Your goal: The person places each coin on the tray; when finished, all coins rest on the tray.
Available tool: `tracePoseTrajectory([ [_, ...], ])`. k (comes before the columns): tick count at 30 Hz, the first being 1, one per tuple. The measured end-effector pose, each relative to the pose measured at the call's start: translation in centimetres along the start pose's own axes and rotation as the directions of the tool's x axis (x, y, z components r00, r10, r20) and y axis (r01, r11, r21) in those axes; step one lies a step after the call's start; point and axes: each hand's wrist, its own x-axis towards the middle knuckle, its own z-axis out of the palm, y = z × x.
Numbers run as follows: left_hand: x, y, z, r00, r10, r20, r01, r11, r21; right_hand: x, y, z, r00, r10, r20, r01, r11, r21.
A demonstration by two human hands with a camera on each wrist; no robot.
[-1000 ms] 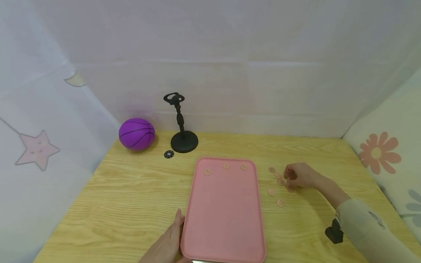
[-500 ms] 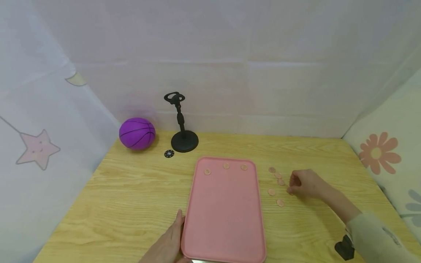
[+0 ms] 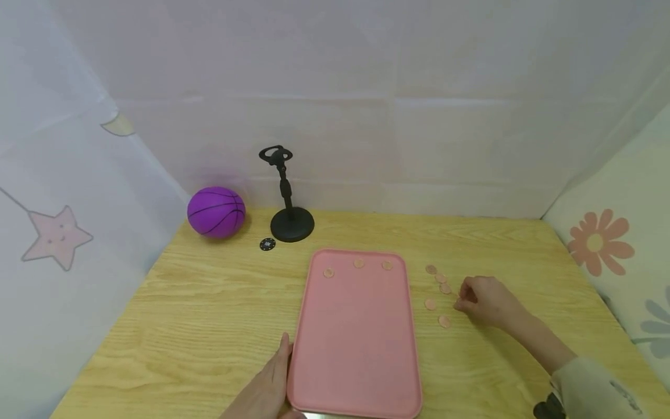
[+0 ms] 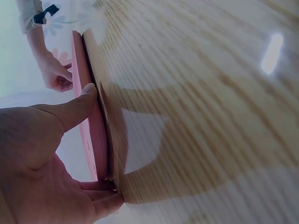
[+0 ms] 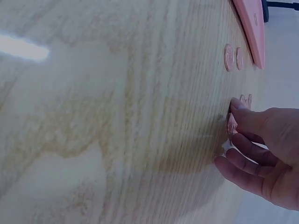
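Observation:
A pink tray (image 3: pixel 356 337) lies on the wooden table, with 3 copper-coloured coins (image 3: pixel 328 273) along its far end. My left hand (image 3: pixel 264 384) holds the tray near its front left corner; in the left wrist view the thumb (image 4: pixel 86 95) presses its side and the fingers lie at the corner. To the right of the tray, my right hand (image 3: pixel 489 299) pinches a coin (image 5: pixel 231 125) between thumb and fingers. Whether that coin is off the table I cannot tell. Several more coins (image 3: pixel 444 321) lie between this hand and the tray.
A purple ball (image 3: pixel 216 212) sits at the back left beside a black stand (image 3: pixel 292 224) with a round base. In front of them lies a black chip (image 3: pixel 267 244). White cloth walls (image 3: pixel 335 116) with printed shapes enclose the table's back and sides.
My right hand has shifted slightly toward me and away from the coin cluster, with a coin now between its fingers. My left hand and the tray have stayed in place.

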Motion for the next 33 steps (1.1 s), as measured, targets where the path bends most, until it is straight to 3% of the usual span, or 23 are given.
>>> tracePoseTrajectory([
  [8, -0.1, 0.0, -0.2, 1.0, -0.02, 0.018, 0.021, 0.999, -0.029, -0.6, -0.6, 0.4, 0.998, 0.03, -0.048, -0.034, 0.995, -0.091],
  [15, 0.1, -0.3, -0.2, 0.998, 0.061, -0.032, -0.061, 0.998, -0.001, -1.2, -1.1, 0.4, 0.992, 0.102, -0.079, -0.113, 0.982, -0.149],
  [20, 0.1, -0.3, -0.4, 0.999, 0.042, -0.004, -0.042, 0.999, -0.01, -1.1, -1.5, 0.2, 0.989, 0.135, -0.054, -0.141, 0.981, -0.13],
  [24, 0.1, -0.4, -0.4, 0.999, 0.046, 0.002, -0.046, 0.999, -0.016, -0.9, -1.1, 0.2, 0.985, 0.174, 0.025, -0.171, 0.981, -0.089],
  [29, 0.2, -0.4, -0.4, 0.998, 0.062, 0.003, -0.061, 0.998, -0.034, 0.9, -0.9, -1.1, 0.986, 0.113, 0.123, -0.112, 0.994, -0.009],
  [33, 0.2, -0.1, -0.4, 0.999, 0.037, 0.024, -0.036, 0.998, -0.054, 4.5, -3.4, -2.3, 0.989, 0.04, 0.144, -0.048, 0.998, 0.049],
])
